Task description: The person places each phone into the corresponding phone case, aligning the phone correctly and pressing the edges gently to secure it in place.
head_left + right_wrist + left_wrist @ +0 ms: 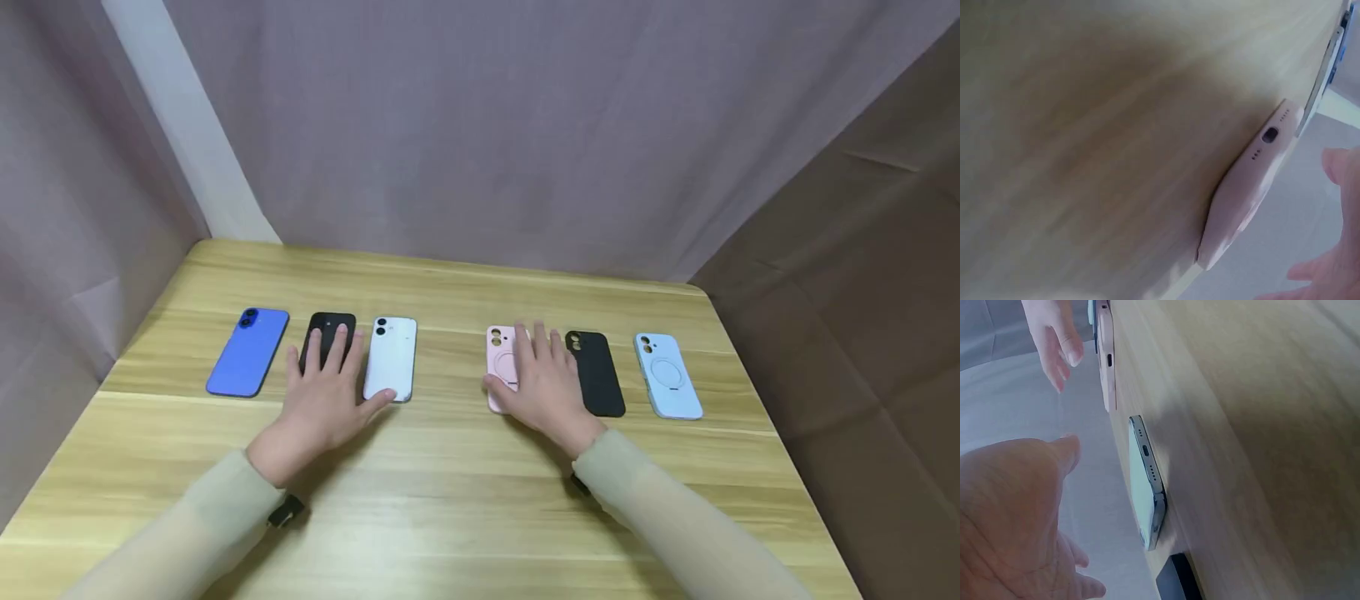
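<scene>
My left hand (322,408) is spread above the black phone (321,322), fingers over its lower part. Its thumb overlaps the bottom corner of the white phone (392,354). In the left wrist view, a gap shows between the palm (1010,519) and the white phone (1141,487). With fingers extended, my right hand (547,387) partly covers the pink phone case (504,365) and the left edge of the black phone case (600,375). The right wrist view has the pink case (1247,187) flat on the table, the hand (1342,231) apart from it. Neither hand holds anything.
A blue phone (249,354) lies at the left end of the row, a light blue phone case (667,383) at the right end. All rest on a wooden table (450,517). Grey curtain (480,133) hangs behind it, brown cloth (847,292) on the right.
</scene>
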### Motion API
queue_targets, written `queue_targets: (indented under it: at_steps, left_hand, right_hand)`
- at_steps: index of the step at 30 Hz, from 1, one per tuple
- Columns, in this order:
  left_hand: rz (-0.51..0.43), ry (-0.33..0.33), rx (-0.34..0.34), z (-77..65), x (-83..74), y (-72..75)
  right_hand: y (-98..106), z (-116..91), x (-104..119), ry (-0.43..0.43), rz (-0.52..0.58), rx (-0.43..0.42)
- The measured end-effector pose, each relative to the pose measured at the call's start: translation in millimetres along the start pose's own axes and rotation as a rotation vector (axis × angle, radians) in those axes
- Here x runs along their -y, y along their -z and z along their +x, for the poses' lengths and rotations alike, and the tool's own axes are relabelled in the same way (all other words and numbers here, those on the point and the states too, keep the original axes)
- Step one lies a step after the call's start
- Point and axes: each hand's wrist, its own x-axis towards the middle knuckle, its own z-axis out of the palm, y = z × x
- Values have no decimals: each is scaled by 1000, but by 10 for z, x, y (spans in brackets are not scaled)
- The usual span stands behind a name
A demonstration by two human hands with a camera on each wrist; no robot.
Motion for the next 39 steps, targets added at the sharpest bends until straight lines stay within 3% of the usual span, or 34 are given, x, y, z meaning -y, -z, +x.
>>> queue_targets:
  at_steps: [6, 16, 21, 25, 30, 39]
  left_hand:
    - [-46, -7, -47, 41, -38, -48]
    - [-212, -35, -56, 193, -198, -44]
    - [-245, 14, -26, 313, -237, -74]
    - [-203, 25, -10, 380, -258, -95]
    - [-163, 24, -50, 458, -258, -155]
    - [-41, 45, -43, 576, -301, -189]
  right_hand:
    - [40, 26, -7, -17, 43, -29]
    - [54, 102, -7, -132, 83, 18]
    - [8, 150, 5, -182, 66, 64]
    - [-14, 184, 28, -199, 38, 114]
    - [-23, 234, 51, -197, -29, 173]
    - [-46, 262, 77, -229, -43, 231]
